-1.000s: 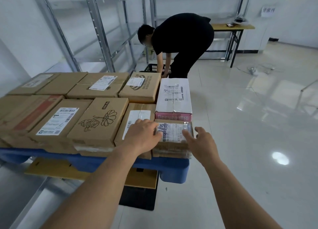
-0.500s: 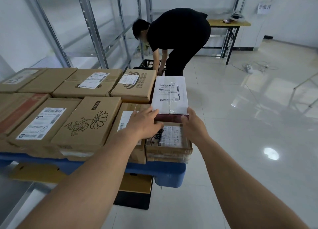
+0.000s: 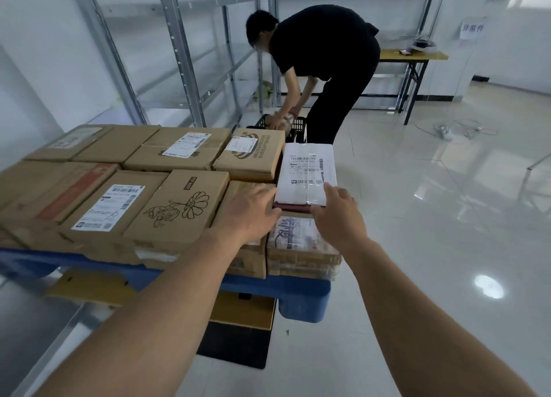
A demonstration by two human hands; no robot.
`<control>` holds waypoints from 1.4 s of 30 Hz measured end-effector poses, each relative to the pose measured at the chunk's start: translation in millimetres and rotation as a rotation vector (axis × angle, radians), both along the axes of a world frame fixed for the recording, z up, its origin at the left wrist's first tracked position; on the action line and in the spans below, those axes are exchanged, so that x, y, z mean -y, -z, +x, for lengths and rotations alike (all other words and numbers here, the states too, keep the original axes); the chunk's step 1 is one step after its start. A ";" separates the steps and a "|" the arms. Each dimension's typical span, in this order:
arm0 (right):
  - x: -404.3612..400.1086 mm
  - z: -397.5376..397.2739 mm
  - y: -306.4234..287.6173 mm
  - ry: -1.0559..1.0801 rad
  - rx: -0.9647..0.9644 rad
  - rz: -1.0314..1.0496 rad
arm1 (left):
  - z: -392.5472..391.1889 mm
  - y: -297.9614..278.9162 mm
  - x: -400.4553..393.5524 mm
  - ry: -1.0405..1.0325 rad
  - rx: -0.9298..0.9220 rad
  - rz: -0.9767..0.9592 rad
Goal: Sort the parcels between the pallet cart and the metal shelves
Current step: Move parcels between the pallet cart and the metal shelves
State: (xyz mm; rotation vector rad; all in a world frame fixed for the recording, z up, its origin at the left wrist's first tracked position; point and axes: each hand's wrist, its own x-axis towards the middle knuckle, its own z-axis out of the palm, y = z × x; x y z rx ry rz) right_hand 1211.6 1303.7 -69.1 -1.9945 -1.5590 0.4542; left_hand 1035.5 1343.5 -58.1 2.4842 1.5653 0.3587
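Both hands have moved up from the taped parcel [image 3: 301,238] to the white-wrapped parcel [image 3: 307,173]. Left hand [image 3: 250,214] grips its near left corner, right hand [image 3: 338,214] its near right edge. Parcel lies mid-frame on the blue pallet cart [image 3: 298,295]; metal shelves [image 3: 179,53] upper left.

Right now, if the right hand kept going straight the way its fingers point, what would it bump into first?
The right hand points forward over the cart, and its fingers already touch the near end of the white-wrapped parcel. So it meets that parcel first, though depth is hard to judge here.
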 end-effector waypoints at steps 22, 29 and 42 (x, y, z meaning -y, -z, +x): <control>97.6 -214.5 -6.5 -0.627 0.230 0.391 | -182.9 11.7 192.1 -0.716 0.051 0.206; 152.3 -304.7 -18.8 -0.769 0.247 0.458 | -265.8 9.8 268.9 -0.904 -0.035 0.224; 303.4 -509.0 -31.5 -1.203 0.291 0.462 | -432.5 2.5 466.8 -1.293 -0.050 0.361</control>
